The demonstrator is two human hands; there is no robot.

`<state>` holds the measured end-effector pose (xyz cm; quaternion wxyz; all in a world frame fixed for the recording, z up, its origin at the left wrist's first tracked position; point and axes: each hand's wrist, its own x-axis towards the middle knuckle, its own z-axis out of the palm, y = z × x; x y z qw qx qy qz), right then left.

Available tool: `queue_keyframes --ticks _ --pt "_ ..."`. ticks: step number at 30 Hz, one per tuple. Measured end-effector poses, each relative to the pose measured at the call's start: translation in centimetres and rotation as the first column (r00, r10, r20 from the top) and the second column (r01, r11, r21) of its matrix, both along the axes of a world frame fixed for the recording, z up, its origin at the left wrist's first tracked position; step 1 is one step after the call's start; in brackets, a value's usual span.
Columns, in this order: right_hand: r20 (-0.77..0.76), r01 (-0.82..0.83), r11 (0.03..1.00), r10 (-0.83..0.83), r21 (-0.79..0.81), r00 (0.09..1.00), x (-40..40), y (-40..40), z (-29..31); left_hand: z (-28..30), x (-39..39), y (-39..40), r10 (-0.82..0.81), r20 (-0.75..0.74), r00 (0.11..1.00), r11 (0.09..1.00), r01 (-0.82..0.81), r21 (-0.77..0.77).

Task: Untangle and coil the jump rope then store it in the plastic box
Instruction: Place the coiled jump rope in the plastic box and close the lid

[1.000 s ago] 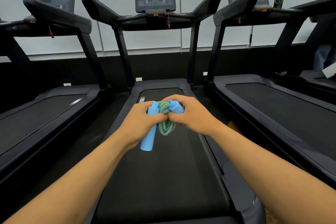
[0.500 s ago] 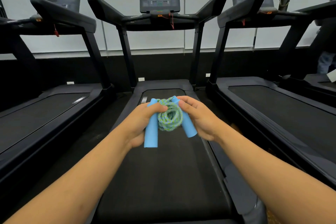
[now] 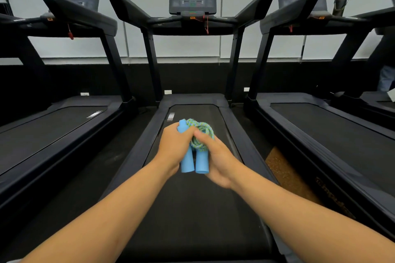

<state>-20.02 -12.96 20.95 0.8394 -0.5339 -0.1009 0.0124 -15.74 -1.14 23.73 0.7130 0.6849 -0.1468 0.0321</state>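
Both hands, the left hand (image 3: 174, 148) and right hand (image 3: 218, 160), squeeze the jump rope (image 3: 199, 137) bundle over the treadmill (image 3: 192, 209). A loose squeeze could let the coils spring apart.

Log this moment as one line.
left hand: grips jump rope | right hand: grips handles | rope: coiled | plastic box: unseen

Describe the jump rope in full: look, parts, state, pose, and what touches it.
The jump rope has two light blue, foam-looking cylindrical handles and a braided green-and-blue cord. The cord is bunched in a compact coil at the handles' upper ends. The handles lie side by side, nearly parallel, free ends pointing toward the person. The left hand grips the left handle; the right hand wraps the right one, its thumb pressing the coil. The rope is held above a treadmill belt.
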Motion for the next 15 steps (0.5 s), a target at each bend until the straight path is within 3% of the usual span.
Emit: queue_keyframes --ticks 3,8,12,15 --pt "0.012 0.055 0.998 -0.055 -0.012 0.998 0.3 0.1 -0.4 0.1 0.3 0.2 -0.067 -0.053 0.996 0.998 0.066 -0.02" --pt "0.049 0.003 1.0 -0.002 -0.027 0.999 0.7 1.1 -0.3 0.3 0.6 1.6 -0.138 -0.096 0.986 0.99 0.135 -0.044" --pt "0.028 -0.044 0.996 0.047 -0.08 0.999 1.4 3.5 -0.6 0.3 1.2 4.6 -0.037 0.044 0.998 0.981 0.028 0.193" --pt "0.011 -0.045 0.996 0.046 -0.076 0.999 2.5 5.6 -1.4 0.4 1.4 7.2 0.078 0.141 0.987 0.885 -0.134 0.447"
